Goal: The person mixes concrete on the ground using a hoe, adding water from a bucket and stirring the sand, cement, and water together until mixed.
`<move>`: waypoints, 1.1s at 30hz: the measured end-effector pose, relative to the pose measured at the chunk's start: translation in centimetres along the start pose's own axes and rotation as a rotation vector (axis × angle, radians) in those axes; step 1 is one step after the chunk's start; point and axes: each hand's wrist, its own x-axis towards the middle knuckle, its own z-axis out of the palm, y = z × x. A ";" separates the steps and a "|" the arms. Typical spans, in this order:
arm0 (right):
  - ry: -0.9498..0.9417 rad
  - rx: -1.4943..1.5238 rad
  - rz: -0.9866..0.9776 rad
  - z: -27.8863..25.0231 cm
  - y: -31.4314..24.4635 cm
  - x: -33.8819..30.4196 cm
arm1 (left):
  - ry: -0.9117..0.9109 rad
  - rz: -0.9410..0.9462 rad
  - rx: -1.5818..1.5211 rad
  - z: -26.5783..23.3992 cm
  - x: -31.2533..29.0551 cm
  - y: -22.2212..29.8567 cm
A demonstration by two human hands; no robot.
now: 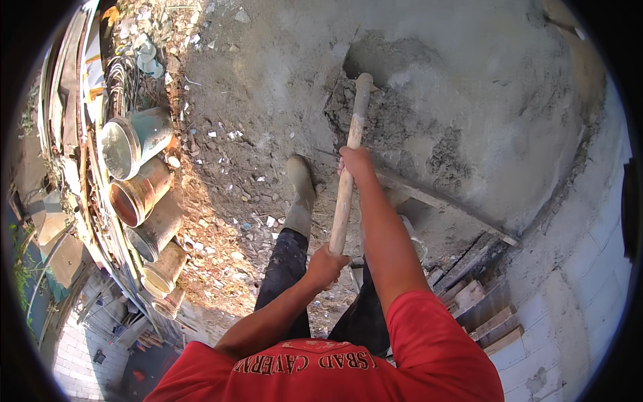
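A long-handled hoe (343,208) slants away from me, its pale wooden handle smeared grey toward the far end. Closed round the near end of that handle is my left hand (325,266). Farther up, my right hand (358,163) grips the shaft. The hoe's head lies at a broken patch of wet grey mortar (402,110), and most of its blade is hidden. Behind the head, a dark hollow (365,57) opens in the smoother grey surface. A wooden board (442,201) runs along the near side of the mortar, right of my right hand.
Several buckets (151,137) lie on their sides at the left, beside long planks and strips (87,154). Rubble (221,234) litters the ground around my boot (300,181). Wood blocks (492,328) and a pale block wall (589,268) stand on the right.
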 end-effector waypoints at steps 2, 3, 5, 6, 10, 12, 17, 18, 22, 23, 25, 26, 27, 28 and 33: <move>0.011 0.004 -0.003 -3.7 0.4 -0.1 | -0.062 0.052 -0.106 3.5 0.0 0.4; -0.004 0.001 -0.003 -5.9 0.2 0.1 | -0.080 0.064 -0.105 5.6 0.1 1.0; -0.045 -0.012 0.024 -10.3 0.2 0.0 | -0.110 0.060 -0.112 9.1 -0.1 1.6; -0.038 0.078 0.048 -11.8 1.3 -1.3 | -0.095 0.097 -0.003 10.0 -0.7 0.5; 0.041 0.404 0.072 -16.0 6.2 -12.1 | -0.030 0.269 0.382 12.9 -6.1 -9.4; 0.173 0.408 0.037 -17.3 7.1 -14.1 | -0.074 0.310 0.433 12.0 -4.9 -11.1; 0.355 0.388 -0.210 -14.4 5.3 -11.4 | -0.076 0.517 0.360 8.1 4.5 -10.8; 0.303 0.399 -0.277 -14.7 4.4 -10.3 | -0.122 0.509 0.427 7.1 6.6 -8.8; 0.265 0.367 -0.445 -11.0 -5.0 -7.2 | -0.035 0.533 0.412 2.7 9.3 0.3; 0.244 0.336 -0.470 -9.7 -6.8 -5.5 | -0.046 0.489 0.387 1.1 9.4 2.0; 0.214 0.303 -0.470 -6.7 -8.6 -1.8 | 0.001 0.444 0.376 -1.5 8.7 4.8; 0.160 0.276 -0.456 -5.2 -8.6 0.1 | 0.027 0.419 0.368 -2.6 8.4 5.3; 0.136 0.252 -0.355 -3.5 -7.2 1.6 | 0.017 0.386 0.280 -3.4 8.5 4.6; 0.123 0.223 -0.256 -2.7 -5.7 3.1 | 0.008 0.317 0.282 -3.4 7.9 4.1; -0.012 0.102 -0.052 0.6 1.2 1.6 | -0.021 0.023 0.050 -2.5 1.5 -0.5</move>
